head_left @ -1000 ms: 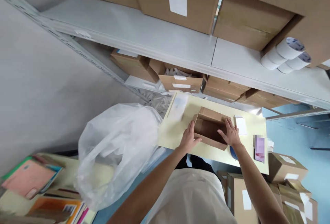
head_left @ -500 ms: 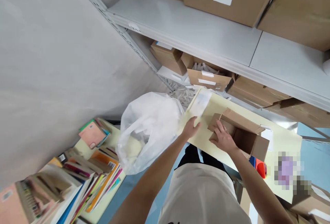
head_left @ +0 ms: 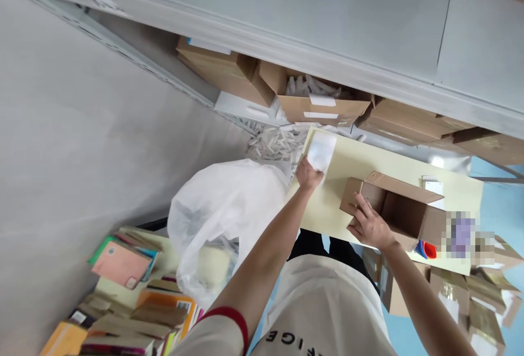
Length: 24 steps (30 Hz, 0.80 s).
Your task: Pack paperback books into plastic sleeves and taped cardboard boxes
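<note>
An open brown cardboard box [head_left: 403, 211] lies on a pale yellow table [head_left: 360, 162]. My right hand [head_left: 370, 225] rests on the box's near left corner, fingers curled over its edge. My left hand [head_left: 308, 174] is stretched out to the table's far left corner, where its fingers pinch the near edge of a white sheet [head_left: 321, 151] lying flat there. A white slip of paper [head_left: 434, 187] lies behind the box.
A large clear plastic bag [head_left: 223, 219] bulges left of the table. Books [head_left: 123, 263] are stacked at lower left. Grey shelving [head_left: 327, 45] holds open cardboard boxes [head_left: 315, 105] of white strips; more strips [head_left: 278, 143] lie below. Boxes [head_left: 470, 290] crowd the blue floor at right.
My left hand left the box and reached out to the white sheet at the table corner. My right hand shifted to the box's left corner. The view swung left and down.
</note>
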Each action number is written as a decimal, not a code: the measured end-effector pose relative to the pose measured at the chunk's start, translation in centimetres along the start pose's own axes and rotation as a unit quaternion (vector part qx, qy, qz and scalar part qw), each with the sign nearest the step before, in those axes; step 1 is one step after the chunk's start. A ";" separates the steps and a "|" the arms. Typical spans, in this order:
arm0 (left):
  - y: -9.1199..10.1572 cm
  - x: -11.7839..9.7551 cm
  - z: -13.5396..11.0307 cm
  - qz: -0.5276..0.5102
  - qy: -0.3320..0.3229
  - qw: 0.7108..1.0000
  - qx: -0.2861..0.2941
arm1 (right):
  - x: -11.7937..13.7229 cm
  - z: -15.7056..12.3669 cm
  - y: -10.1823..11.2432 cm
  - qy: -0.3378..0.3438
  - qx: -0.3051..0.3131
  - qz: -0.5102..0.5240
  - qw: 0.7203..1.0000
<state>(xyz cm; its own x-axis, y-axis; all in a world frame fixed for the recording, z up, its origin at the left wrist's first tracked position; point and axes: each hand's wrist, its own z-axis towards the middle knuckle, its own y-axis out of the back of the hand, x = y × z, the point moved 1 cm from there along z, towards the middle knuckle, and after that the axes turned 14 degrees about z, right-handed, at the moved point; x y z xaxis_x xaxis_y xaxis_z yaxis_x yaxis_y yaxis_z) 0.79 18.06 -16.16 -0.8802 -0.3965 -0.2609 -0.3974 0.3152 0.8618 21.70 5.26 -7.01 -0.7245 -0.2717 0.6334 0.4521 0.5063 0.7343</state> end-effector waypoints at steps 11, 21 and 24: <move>5.4 4.1 -1.2 -0.125 -0.108 0.986 0.002 | 1.4 1.9 -0.4 0.003 0.016 0.054 0.998; 17.5 -1.4 -10.3 -0.076 -0.299 0.945 -0.108 | -2.7 -8.2 2.6 -0.140 -0.294 -0.003 0.945; 16.1 -6.2 -12.9 0.021 -0.366 0.925 -0.099 | -5.8 -10.7 2.0 -0.218 -0.316 0.048 0.922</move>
<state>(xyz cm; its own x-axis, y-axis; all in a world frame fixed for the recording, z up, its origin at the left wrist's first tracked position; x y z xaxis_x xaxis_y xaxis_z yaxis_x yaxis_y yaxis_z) 3.19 14.52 4.94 -0.8624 0.3245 -0.3885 -0.3682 0.1244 0.9214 32.36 -0.95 -6.63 -0.7435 0.1742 0.6457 0.6380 -0.1047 0.7629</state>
